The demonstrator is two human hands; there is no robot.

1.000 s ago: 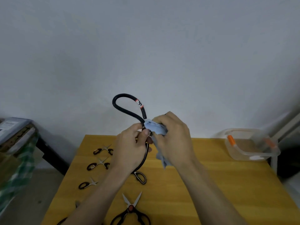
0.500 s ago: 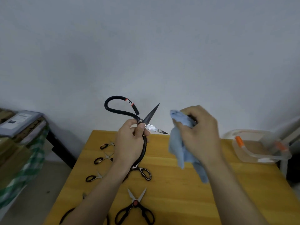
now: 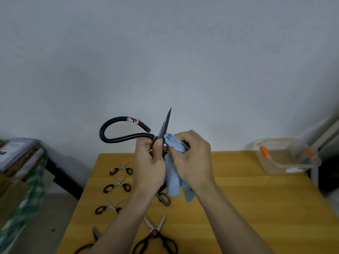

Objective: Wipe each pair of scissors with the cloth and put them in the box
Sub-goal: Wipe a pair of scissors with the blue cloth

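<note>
A: What is changing at frame centre?

B: The right hand (image 3: pixel 192 158), clutching the cloth (image 3: pixel 174 173), is returning to the big scissors (image 3: pixel 128 132) the left hand (image 3: pixel 148 162) is gripping; wiping is resuming. The box (image 3: pixel 286 162) is waiting at right.

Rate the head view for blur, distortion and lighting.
Head view: soft, flat light; wide-angle bending bows the table edges; box at far right looks smeared; large scissors, cloth and both hands stay fairly sharp.

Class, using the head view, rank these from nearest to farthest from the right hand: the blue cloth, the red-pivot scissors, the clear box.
1. Blue cloth: held in the right hand.
2. Red-pivot scissors: table's near edge, lower left.
3. Clear box: far right corner.
</note>
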